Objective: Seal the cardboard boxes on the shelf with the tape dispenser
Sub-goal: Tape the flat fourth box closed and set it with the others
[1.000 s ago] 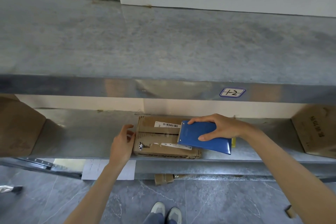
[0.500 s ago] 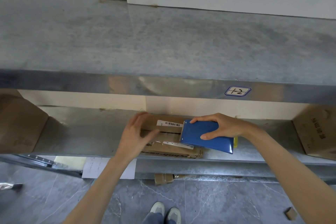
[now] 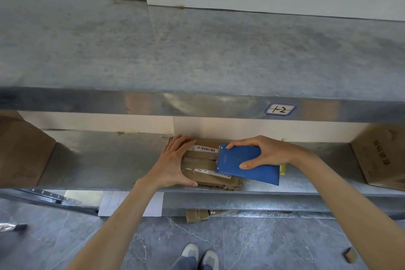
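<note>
Brown and flat, a rectangular cardboard box point(image 3: 203, 161) is lying on the grey metal shelf point(image 3: 109, 160). Its top flaps are lying shut and hiding whatever is inside, and white barcode labels point(image 3: 206, 149) are sitting on top. The left hand point(image 3: 173, 164) is pressing on the box's left end, its fingers point(image 3: 182, 141) lying straight and spread over the top and its thumb running along the near side. The right hand point(image 3: 267, 151) is gripping a blue, flat-sided plastic tape dispenser point(image 3: 247, 167), with fingers curling over its far edge and thumb on its face. It is holding the dispenser over the box's right end. One larger brown carton point(image 3: 22, 151) is standing well left of the box and another large carton point(image 3: 381, 155) well right.
</note>
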`<state>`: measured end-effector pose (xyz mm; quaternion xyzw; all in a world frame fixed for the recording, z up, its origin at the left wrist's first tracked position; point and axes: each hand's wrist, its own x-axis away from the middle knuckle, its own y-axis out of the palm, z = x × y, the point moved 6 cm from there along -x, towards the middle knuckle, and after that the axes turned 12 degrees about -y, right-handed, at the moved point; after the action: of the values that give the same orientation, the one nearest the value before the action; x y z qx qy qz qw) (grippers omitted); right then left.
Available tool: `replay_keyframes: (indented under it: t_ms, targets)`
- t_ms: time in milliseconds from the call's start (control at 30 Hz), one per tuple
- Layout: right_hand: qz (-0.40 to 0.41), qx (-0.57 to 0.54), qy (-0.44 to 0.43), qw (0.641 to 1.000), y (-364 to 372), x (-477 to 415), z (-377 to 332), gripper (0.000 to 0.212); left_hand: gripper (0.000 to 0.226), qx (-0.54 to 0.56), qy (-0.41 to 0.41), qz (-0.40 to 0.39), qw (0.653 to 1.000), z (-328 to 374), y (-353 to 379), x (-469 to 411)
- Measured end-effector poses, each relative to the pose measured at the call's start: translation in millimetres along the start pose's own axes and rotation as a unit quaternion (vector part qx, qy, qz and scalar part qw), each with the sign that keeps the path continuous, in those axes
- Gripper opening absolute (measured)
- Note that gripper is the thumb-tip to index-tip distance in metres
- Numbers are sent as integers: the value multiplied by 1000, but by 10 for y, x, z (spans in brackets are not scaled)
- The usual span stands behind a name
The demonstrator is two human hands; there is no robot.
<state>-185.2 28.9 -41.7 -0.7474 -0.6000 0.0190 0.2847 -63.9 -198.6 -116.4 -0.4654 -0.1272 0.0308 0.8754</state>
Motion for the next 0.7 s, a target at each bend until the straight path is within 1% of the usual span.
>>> replay_keyframes:
  t_ms: [100,500,700]
  targets:
    - [-3,-4,-3,1000,-3,10,-12,49,120,12,7,20,1000,-31,6,6]
    - [-9,-28,-1,1000,-88,175,25,53,119,25,12,35,999,-64,11,14]
    - [-3,-32,13,999,-277,428,237,53,118,22,0,20,1000,-49,-4,21]
